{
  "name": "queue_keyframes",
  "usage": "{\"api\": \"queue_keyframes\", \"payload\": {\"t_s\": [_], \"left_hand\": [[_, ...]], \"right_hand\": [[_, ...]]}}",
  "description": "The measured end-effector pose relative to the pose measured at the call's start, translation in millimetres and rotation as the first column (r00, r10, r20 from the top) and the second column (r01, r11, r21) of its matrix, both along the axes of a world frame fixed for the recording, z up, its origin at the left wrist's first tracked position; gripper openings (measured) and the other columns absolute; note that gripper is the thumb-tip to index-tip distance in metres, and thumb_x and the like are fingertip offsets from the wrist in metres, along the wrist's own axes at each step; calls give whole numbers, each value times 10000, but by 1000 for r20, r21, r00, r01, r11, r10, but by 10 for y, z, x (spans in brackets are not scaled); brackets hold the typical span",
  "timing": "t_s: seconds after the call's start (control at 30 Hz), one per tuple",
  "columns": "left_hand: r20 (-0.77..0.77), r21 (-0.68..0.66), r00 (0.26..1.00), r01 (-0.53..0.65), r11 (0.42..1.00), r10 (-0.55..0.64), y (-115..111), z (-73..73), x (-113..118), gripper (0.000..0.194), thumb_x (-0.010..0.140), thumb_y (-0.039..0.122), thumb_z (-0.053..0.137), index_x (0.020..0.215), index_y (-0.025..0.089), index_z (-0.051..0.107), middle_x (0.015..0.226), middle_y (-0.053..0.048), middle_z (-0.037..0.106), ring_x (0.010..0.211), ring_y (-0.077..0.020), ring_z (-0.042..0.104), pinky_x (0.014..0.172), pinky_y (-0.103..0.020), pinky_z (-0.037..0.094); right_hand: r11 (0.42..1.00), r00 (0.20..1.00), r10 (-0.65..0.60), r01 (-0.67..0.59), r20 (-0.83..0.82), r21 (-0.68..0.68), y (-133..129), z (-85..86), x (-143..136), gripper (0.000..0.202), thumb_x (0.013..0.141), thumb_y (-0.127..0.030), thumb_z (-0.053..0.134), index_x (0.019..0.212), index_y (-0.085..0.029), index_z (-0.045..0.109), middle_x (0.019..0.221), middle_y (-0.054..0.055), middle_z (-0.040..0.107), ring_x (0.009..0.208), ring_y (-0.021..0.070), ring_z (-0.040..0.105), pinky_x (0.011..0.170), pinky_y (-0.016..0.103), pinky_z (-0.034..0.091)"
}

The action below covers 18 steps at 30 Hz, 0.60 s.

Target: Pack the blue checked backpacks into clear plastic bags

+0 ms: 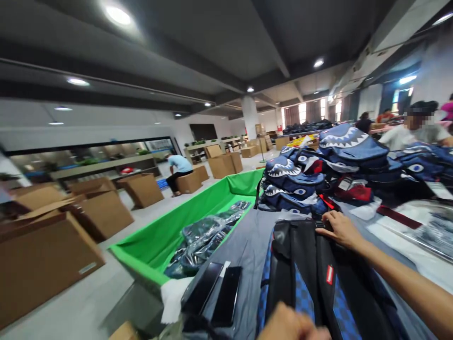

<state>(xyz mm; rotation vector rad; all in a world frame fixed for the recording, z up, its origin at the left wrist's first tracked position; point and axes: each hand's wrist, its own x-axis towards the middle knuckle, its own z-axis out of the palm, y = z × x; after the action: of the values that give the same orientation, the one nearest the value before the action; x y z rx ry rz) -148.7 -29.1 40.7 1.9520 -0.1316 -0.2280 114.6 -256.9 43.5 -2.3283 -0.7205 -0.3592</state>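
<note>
A black backpack (283, 264) with blue checkered panels lies on the grey cloth-covered table, its shoulder straps facing up. My right hand (341, 229) is at its top end, with thumb and fingers closed on the black strap area there. My left hand (290, 323) is low at the frame's bottom edge, over the lower part of the backpack. Motion smears it, and its fingers cannot be made out. Just beyond the backpack stands a stack of navy backpacks (293, 182) with printed shark teeth and eyes.
Left of the table is a bright green fabric-lined bin (155, 241) holding plastic-wrapped dark items (208, 231). Two flat black slabs, like phones (226, 295), lie on the table's left side. Clear plastic (424, 222) is at right. Cardboard boxes (102, 212) line the floor; people sit farther off.
</note>
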Motion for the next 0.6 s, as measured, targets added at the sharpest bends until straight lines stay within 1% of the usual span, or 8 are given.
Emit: {"api": "queue_keyframes", "payload": {"t_s": [0.07,0.13,0.17,0.23,0.3,0.43,0.5,0.6], "left_hand": [[186,110,970,-178,978,156,191,151,515,453,970,567,482,940,190,731,751,-27,719,724,-195,678,751,-304,522],[417,287,866,-412,865,274,362,232,1114,420,975,464,479,1202,167,670,1045,-88,751,973,-237,689,923,-349,510],[456,374,845,-466,802,278,421,233,1401,458,965,450,498,1270,136,630,1208,-143,712,1133,-275,648,1011,-392,481],[448,447,857,-460,767,253,455,157,1872,472,940,481,547,1214,113,656,1233,-182,696,1192,-317,619,1036,-445,477],[428,459,881,-404,791,202,379,11,2152,456,921,536,579,1132,147,691,1167,-146,720,1151,-305,637,1017,-441,497],[574,380,810,-395,836,122,152,-260,2187,430,822,437,717,1169,189,665,1251,-91,672,1197,-263,591,1084,-419,460],[652,338,751,-411,847,104,106,-320,2080,433,730,301,767,1134,185,664,1229,-86,660,1165,-260,586,1068,-411,472],[669,363,737,-433,825,92,99,-380,1905,364,708,224,744,1061,191,662,1147,-80,659,1096,-262,584,1015,-414,502]], "right_hand": [[982,979,-77,108,191,-156,-26,-99,103,766,768,-873,491,1067,-184,645,1105,183,641,1071,366,595,941,528,473],[953,957,-99,170,272,-251,-49,-240,221,810,820,-854,448,1221,-173,626,1228,197,654,1147,370,609,971,535,493],[951,963,-86,155,254,-266,-63,-320,274,800,843,-836,439,1261,-179,621,1274,189,653,1174,362,613,995,535,494],[963,978,-26,79,206,-258,-105,-481,348,737,881,-802,429,1266,-209,637,1305,154,660,1209,344,615,1049,533,483],[980,975,40,4,218,-200,-163,-620,365,678,908,-769,439,1262,-228,643,1305,128,667,1221,320,618,1077,512,480],[997,922,72,-60,380,-44,-238,-788,261,567,952,-680,487,1250,-218,626,1245,117,690,1170,270,647,1025,440,533],[998,884,65,-56,463,-32,-217,-816,173,520,967,-637,502,1239,-209,622,1204,116,701,1143,270,652,1005,438,539],[999,852,29,-2,523,-52,-159,-817,-15,492,982,-602,489,1242,-206,623,1174,118,700,1116,286,645,981,462,541]]}}
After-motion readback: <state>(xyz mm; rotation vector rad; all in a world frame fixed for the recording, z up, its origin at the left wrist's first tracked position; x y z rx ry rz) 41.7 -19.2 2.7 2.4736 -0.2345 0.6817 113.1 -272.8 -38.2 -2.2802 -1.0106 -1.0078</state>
